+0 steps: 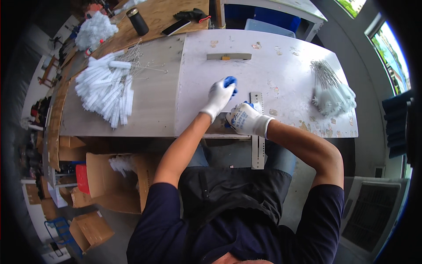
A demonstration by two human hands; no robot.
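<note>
Nearest my camera is the navy shirt (156, 220), then a black apron (233, 187). I see the left gloved hand (221, 94) curled in, ahead and left of the right gloved hand (247, 118), whose fingers bend inward; what either pinches, I cannot tell. The slotted metal strip (255, 154) passes beneath the right hand, jutting past the tabletop (193, 79) toward the lap. If unfastened, which I cannot tell, it could tip from a knee's bump or uneven pressure from that hand.
</note>
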